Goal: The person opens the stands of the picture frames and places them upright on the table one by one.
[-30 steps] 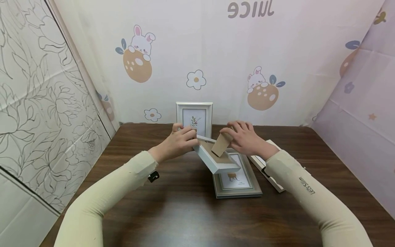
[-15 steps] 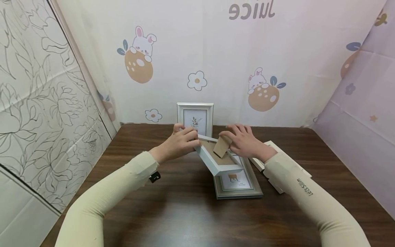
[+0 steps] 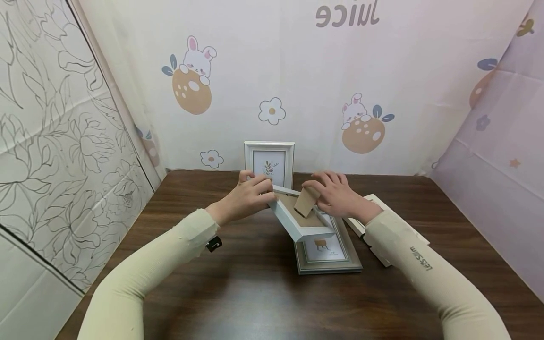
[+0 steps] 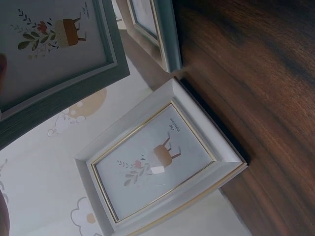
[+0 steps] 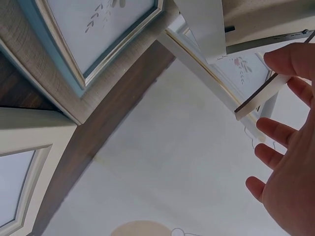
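My left hand [image 3: 246, 198] grips one end of a pale blue picture frame [image 3: 289, 223], which is tilted with its brown backing upward. In the left wrist view the held picture frame [image 4: 61, 96] shows its front, a print of a potted plant. The thumb and index finger of my right hand [image 3: 337, 196] pinch the upper end of the tan easel stand [image 3: 307, 202], which is swung out from the backing. In the right wrist view, the easel stand [image 5: 261, 98] lies between thumb and index finger; the other fingers of the right hand [image 5: 290, 162] are spread.
Behind the hands a white picture frame [image 3: 290, 160] stands upright near the printed curtain [image 3: 297, 56]. A taupe picture frame [image 3: 354, 264] is below the held one on the dark wooden table [image 3: 238, 293]. A cream picture frame [image 3: 380, 203] is at right, partly hidden by the right forearm.
The head view has shifted slightly. The right hand and the easel stand have moved a little; both holds stay the same, and the last half second is nearly still.
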A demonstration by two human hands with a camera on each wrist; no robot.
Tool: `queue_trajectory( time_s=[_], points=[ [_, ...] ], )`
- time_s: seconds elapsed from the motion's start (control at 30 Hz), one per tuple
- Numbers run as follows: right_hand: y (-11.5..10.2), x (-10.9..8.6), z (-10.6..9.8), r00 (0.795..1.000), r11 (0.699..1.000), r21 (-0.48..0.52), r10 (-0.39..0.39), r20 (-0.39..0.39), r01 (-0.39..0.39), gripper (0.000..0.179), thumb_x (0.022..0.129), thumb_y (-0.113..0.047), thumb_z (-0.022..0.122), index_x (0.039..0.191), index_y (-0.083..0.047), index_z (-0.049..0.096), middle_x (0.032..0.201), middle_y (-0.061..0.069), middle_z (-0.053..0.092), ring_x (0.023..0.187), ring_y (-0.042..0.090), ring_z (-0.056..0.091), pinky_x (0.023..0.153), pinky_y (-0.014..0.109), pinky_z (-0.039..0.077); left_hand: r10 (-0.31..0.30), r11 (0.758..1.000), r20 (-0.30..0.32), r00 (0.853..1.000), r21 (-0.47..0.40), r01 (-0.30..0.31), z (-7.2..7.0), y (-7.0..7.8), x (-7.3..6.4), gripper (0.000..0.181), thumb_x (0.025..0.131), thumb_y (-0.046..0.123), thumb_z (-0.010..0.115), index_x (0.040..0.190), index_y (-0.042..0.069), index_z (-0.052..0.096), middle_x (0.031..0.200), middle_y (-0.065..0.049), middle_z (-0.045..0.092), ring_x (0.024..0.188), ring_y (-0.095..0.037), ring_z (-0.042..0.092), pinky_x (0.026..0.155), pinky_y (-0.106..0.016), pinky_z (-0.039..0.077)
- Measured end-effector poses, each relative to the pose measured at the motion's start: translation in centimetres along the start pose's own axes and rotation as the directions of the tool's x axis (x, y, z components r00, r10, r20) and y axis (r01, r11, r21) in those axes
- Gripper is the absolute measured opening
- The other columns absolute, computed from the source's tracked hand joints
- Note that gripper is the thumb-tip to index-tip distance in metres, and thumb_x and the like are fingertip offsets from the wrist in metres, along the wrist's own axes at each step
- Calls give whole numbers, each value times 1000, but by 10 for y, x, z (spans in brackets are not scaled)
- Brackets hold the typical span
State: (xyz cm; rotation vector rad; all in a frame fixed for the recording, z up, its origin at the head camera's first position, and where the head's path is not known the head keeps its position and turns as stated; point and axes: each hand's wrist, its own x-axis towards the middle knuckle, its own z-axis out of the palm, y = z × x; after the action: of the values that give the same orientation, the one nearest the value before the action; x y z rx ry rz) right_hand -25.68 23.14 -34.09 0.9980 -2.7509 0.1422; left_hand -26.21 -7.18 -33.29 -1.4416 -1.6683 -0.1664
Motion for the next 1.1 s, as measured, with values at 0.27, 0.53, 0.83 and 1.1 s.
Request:
queue_trajectory(
  time_s=[0.27, 0.53, 0.83, 1.1],
  points=[
    [6, -6, -6, 1000, 999, 14, 29, 3, -29, 56, 91, -16, 64, 143, -17, 45, 146, 23, 36, 133, 46, 29, 100, 65, 22, -10, 1000, -2, 1000, -10, 10, -4, 1, 2, 42, 67, 19, 92, 95, 16, 61, 93, 1, 56, 92, -20, 55, 83, -48, 26],
    [20, -20, -9, 997, 997, 42, 71, -1, -71, 56, 91, -14, 61, 144, -14, 43, 147, 23, 33, 135, 46, 25, 100, 66, 18, -24, 1000, 3, 1000, -14, 24, -2, 0, 1, 39, 69, 19, 91, 95, 16, 62, 93, 1, 57, 91, -20, 55, 83, -48, 26],
    [35, -38, -14, 991, 990, 43, 132, 16, -133, 58, 93, -15, 63, 146, -13, 40, 148, 24, 30, 135, 49, 22, 100, 69, 16, -31, 1000, -20, 999, -7, 30, -1, -1, -1, 42, 67, 21, 93, 95, 16, 62, 92, 0, 57, 90, -21, 55, 82, -48, 26],
    [46, -56, -10, 981, 981, 41, 191, 32, -192, 58, 93, -16, 62, 146, -13, 38, 148, 25, 28, 134, 48, 22, 96, 68, 17, -44, 999, -17, 999, -28, 44, -2, -1, 0, 42, 66, 20, 93, 95, 16, 63, 93, 1, 58, 91, -21, 55, 83, -47, 26]
  ],
)
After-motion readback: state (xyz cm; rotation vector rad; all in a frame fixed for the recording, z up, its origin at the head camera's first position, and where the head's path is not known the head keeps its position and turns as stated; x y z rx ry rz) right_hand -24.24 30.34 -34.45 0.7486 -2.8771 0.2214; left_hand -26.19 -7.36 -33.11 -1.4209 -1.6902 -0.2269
